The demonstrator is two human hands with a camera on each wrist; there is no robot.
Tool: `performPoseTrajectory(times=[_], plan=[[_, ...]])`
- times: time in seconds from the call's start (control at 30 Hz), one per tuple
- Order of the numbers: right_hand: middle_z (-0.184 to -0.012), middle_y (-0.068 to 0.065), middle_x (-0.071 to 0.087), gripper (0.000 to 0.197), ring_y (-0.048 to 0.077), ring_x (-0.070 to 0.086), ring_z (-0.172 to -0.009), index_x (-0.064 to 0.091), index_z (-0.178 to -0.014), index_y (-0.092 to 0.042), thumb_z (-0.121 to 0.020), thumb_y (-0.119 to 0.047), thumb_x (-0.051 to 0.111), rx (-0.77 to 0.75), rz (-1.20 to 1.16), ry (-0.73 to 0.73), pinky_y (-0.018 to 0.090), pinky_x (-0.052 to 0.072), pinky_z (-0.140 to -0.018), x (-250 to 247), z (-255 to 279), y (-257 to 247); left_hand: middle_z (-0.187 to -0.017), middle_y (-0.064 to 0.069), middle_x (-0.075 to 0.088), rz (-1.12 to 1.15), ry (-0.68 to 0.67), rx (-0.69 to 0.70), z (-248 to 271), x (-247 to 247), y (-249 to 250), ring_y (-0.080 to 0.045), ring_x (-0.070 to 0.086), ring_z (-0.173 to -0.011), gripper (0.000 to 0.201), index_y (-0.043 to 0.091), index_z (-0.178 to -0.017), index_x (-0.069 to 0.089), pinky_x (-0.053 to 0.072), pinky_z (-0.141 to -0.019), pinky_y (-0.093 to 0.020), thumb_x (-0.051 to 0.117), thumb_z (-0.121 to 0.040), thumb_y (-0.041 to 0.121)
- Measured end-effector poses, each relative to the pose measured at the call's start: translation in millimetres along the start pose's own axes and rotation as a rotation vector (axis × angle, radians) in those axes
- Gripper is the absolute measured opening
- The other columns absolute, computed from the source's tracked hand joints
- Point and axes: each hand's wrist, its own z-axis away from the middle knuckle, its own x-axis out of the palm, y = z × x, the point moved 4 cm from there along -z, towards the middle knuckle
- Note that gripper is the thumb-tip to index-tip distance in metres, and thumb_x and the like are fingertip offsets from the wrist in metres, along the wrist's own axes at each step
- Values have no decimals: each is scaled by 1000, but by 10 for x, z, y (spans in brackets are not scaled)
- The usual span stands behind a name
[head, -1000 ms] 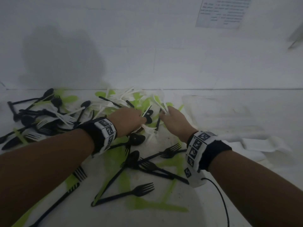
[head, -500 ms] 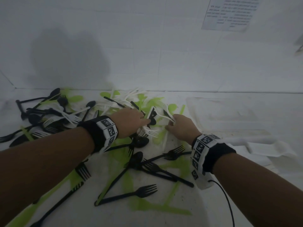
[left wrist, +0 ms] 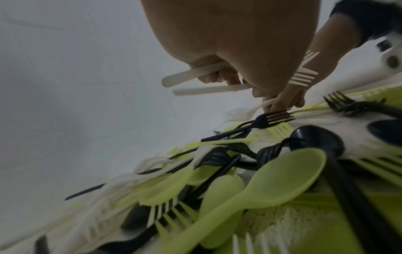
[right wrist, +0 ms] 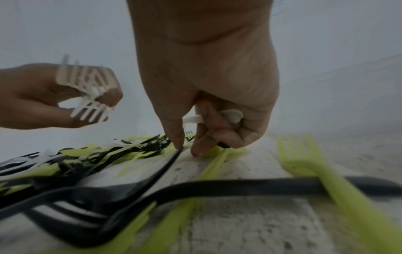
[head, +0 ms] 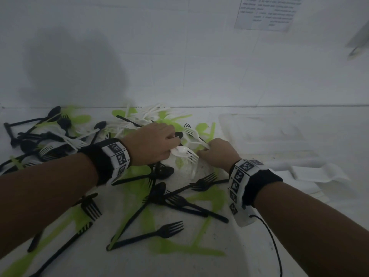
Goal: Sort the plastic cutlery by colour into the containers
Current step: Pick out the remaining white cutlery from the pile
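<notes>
White forks (head: 187, 154) sit clutched in the left hand (head: 151, 144)'s grip; right hand (head: 217, 151) pinches white cutlery (right wrist: 230, 116) beside it.

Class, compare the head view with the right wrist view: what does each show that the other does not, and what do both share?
Only the head view shows the paper notice on the wall and both wristbands. Only the right wrist view shows the right hand from below, fingers curled round white cutlery. Both show the left hand gripping white forks over black and green cutlery.
</notes>
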Motion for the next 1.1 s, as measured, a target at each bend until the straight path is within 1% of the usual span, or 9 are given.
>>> performPoseTrajectory(times=[0.27, 0.4, 0.47, 0.6, 0.67, 0.73, 0.87, 0.97, 1.1], plan=[[-76, 3, 57, 38, 23, 60, -72, 57, -79, -10, -90, -45, 63, 8, -40, -31, 29, 42, -58, 33, 26, -134, -76, 5, 53, 267, -119, -367, 509, -83, -62, -19, 50, -70, 29, 18, -105, 52, 44, -63, -37, 37, -89, 37], [-104, 7, 60, 47, 26, 59, -96, 57, -113, -1, -96, -44, 54, -9, -156, -22, 35, 47, -77, -35, 58, -346, -67, 9, 41, 343, -85, -481, 808, -65, -86, -9, 37, -62, 17, 29, -82, 37, 27, -57, -34, 45, -97, 29], [-104, 8, 61, 52, 23, 58, -85, 51, -126, 1, -94, -40, 55, 0, -278, -26, 33, 48, -65, -54, 74, -458, -62, 8, 40, 407, -72, -573, 924, -52, -106, -7, 35, -54, 33, 31, -78, 29, 25, -52, -31, 50, -101, 19], [-69, 3, 41, 16, 16, 33, -50, 44, -90, -11, -97, -24, 49, 8, -440, -144, 24, 27, -43, 5, 139, -629, -56, 2, 46, 523, -129, -758, 1163, 13, -139, -13, 37, -45, 14, 26, -96, 39, 28, -48, -31, 46, -106, 21], [-61, 4, 31, 27, 17, 23, -45, 33, -74, -16, -99, -16, 45, 2, -463, -217, 24, 22, -44, 48, 189, -702, -59, -2, 53, 553, -119, -798, 1245, 25, -147, -16, 47, -48, 7, 23, -112, 43, 34, -50, -33, 47, -107, 25], [-61, 6, 39, 26, 17, 31, -42, 39, -74, -12, -100, -13, 44, -23, -431, -236, 23, 26, -42, 85, 240, -780, -63, -2, 55, 583, -106, -845, 1305, 13, -148, -16, 50, -52, 10, 23, -113, 46, 35, -51, -31, 48, -107, 30], [-84, 15, 67, 14, 19, 60, -57, 48, -108, -3, -103, -14, 41, -113, -510, -198, 24, 47, -48, 152, 310, -981, -69, -6, 56, 644, -103, -949, 1459, -18, -177, -23, 53, -59, 21, 20, -99, 48, 42, -59, -37, 49, -105, 40], [-87, 13, 59, 8, 20, 50, -64, 44, -104, -10, -102, -18, 41, -167, -542, -130, 30, 42, -54, 226, 291, -1121, -84, -9, 63, 652, -116, -1038, 1641, -53, -209, -32, 60, -76, 27, 12, -106, 47, 47, -70, -41, 44, -107, 39], [-83, 3, 55, 19, 19, 48, -67, 51, -100, -12, -104, -29, 44, -238, -508, -100, 33, 39, -60, 395, 273, -1388, -81, 1, 57, 689, -60, -1119, 1961, -122, -181, -21, 55, -73, 24, 21, -95, 45, 42, -65, -36, 43, -107, 41]])
